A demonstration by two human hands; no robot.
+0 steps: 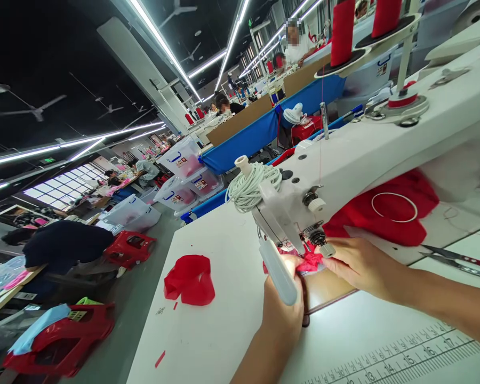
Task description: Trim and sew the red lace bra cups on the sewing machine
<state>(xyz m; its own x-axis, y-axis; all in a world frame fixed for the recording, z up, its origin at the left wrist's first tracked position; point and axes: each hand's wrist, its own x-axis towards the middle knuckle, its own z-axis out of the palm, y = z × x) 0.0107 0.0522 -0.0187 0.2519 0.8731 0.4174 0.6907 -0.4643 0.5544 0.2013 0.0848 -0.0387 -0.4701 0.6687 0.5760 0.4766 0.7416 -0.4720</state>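
Observation:
A small piece of gathered red fabric [312, 261] lies under the needle of a white sewing machine [368, 154]. My right hand [358, 266] pinches the fabric's right side, close to the needle. On the other side, my left hand [280, 306] has its fingertips at the fabric's left edge and appears to grip it. A white rounded lamp or handle [280, 274] on the machine covers part of that hand. Behind my right hand, under the machine arm, sits a larger red fabric pile [412, 234] with a white elastic ring [394, 207] on top.
Left on the white table [224, 336] lies a red fabric piece [190, 280]. Scissors [460, 260] rest at the right, above a printed ruler [408, 357]. Red thread cones [342, 34] stand above the machine. Plastic bins [182, 157], red stools [64, 341] and people at work fill the room.

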